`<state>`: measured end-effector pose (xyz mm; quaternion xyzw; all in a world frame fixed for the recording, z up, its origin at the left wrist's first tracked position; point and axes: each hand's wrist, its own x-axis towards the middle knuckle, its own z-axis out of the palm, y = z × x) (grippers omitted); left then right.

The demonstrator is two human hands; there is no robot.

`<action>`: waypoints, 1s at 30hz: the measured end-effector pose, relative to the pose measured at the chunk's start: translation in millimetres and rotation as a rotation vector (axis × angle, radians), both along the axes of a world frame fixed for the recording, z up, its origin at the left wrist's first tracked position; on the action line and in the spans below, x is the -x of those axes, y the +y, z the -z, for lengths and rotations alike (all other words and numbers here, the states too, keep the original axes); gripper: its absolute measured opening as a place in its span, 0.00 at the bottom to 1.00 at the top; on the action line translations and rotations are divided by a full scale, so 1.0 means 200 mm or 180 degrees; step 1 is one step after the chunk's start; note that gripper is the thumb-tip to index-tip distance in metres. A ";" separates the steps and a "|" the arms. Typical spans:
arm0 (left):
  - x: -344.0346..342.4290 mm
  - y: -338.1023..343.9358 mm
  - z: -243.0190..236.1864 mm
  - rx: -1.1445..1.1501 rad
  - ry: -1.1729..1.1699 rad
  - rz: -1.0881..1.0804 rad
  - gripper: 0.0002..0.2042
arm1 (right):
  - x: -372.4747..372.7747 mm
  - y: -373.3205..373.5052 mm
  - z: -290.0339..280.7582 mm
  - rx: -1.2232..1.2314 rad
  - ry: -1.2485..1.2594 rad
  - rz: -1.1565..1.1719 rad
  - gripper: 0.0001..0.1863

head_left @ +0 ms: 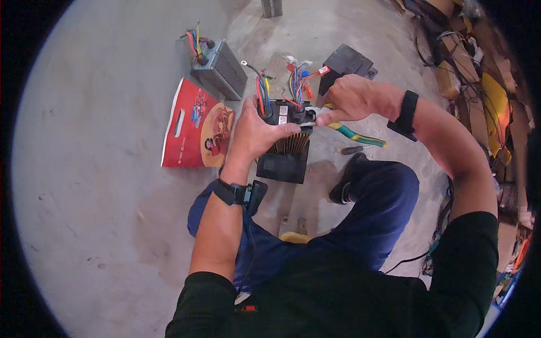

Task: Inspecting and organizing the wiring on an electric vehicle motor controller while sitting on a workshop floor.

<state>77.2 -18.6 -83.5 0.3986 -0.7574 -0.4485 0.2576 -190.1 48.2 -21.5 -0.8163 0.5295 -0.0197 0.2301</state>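
Note:
A black finned controller box [283, 163] stands between my hands, bundles of coloured wires [297, 84] with plugs rising from its top. My left hand [252, 132] grips the box from its left side, thumb laid across the top face. Closed around a pair of pliers [355, 135] with yellow-and-green handles, my right hand [349, 100] is at the box's upper right corner. The metal jaws meet the box beside the black cable outlet; my fingers partly hide what they bite on.
A grey finned box [220, 70] with wires stands at the far left, behind a red printed bag [189, 129]. Beyond my right hand lies a black block [349, 62]. A screwdriver [353, 150] rests near my shoe [342, 188]. Cardboard and cable clutter [462, 73] lines the right side.

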 end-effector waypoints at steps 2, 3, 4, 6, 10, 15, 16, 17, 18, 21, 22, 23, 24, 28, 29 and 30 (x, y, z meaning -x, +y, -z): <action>0.00 0.01 -0.01 0.0007 -0.0037 0.0043 0.42 | -0.01 -0.02 0.01 -0.0418 0.0511 0.0105 0.47; 0.00 0.01 0.00 -0.0024 -0.0028 0.0018 0.42 | -0.01 -0.03 0.00 -0.0447 0.0523 0.0077 0.47; 0.00 0.00 0.02 -0.0154 0.0184 -0.0070 0.40 | -0.01 -0.04 0.00 -0.0520 0.0556 0.0041 0.45; 0.00 -0.02 0.07 -0.0327 0.0432 -0.0242 0.38 | -0.04 -0.06 -0.02 -0.0636 0.0630 -0.0078 0.44; 0.06 -0.01 0.13 -0.0135 0.0910 -0.0670 0.33 | -0.09 0.04 -0.02 -0.0605 0.0531 0.0251 0.49; 0.07 0.02 0.11 -0.0284 0.0973 -0.0679 0.37 | -0.08 0.05 0.02 -0.1228 0.0122 0.0497 0.48; 0.06 0.02 0.10 -0.0290 0.0982 -0.0718 0.37 | -0.09 0.03 0.02 -0.1224 0.0020 0.0539 0.47; 0.06 0.02 0.09 -0.0279 0.0962 -0.0658 0.37 | -0.10 0.03 0.01 -0.1226 -0.0065 0.0594 0.47; 0.06 0.02 0.09 -0.0267 0.0944 -0.0600 0.38 | -0.10 0.03 0.01 -0.1239 -0.0030 0.0569 0.47; 0.05 0.02 0.12 -0.0214 0.0836 -0.0600 0.38 | -0.10 0.02 0.01 -0.1261 -0.0120 0.0572 0.47; 0.05 0.01 0.12 -0.0216 0.0866 -0.0650 0.38 | -0.08 0.02 0.04 -0.1139 -0.0136 0.0542 0.47; 0.05 0.01 0.09 -0.0326 0.0775 -0.0574 0.38 | -0.09 0.02 0.04 -0.1019 -0.0162 0.0521 0.47; 0.04 0.01 0.08 -0.0437 0.0684 -0.0495 0.38 | -0.09 0.01 0.04 -0.1024 -0.0136 0.0488 0.47; 0.03 0.01 0.05 -0.0373 0.0447 -0.0521 0.38 | -0.08 -0.01 0.02 -0.1112 -0.0060 0.0465 0.47; 0.03 0.02 0.02 -0.0392 0.0413 -0.0455 0.39 | -0.08 -0.01 0.02 -0.1160 -0.0111 0.0438 0.47; 0.02 0.03 0.00 -0.0409 0.0378 -0.0385 0.40 | -0.07 -0.01 0.03 -0.1156 -0.0093 0.0430 0.47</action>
